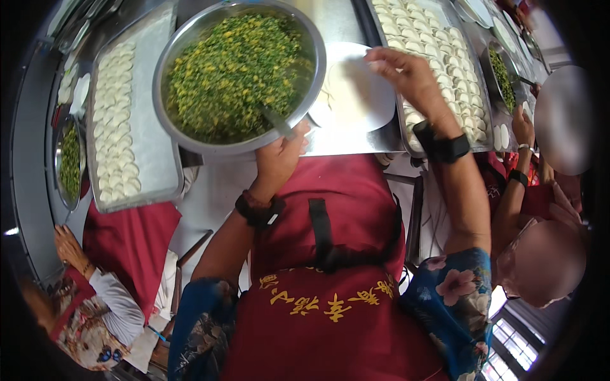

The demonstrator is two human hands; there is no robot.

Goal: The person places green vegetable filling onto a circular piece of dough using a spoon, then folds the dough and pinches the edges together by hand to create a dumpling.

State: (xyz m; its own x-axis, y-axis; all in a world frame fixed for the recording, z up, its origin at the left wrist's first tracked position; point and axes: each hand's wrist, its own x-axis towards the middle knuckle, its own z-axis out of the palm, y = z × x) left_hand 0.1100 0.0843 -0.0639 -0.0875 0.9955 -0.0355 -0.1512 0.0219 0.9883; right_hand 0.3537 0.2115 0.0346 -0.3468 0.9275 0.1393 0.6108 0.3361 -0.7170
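Note:
A large steel bowl [190, 143] of chopped green and yellow filling [235, 76] stands in front of me. My left hand [279, 155] is at its near right rim, fingers closed about the handle end of a metal spoon [275, 119] whose other end is in the filling. Beside the bowl lies a white plate [381, 111] with pale, thin dough wrappers [349, 92] on it. Over the plate's far right edge hangs my right hand [400, 73], its fingertips pinched together; whether anything small is between them I cannot make out.
Metal trays of folded dumplings flank me, a left tray [152, 159] and a fuller right tray [413, 143]. People in red aprons work on both sides, with smaller filling bowls, one at left [70, 162] and one at right [502, 79]. The table's steel edge [343, 152] runs before my apron.

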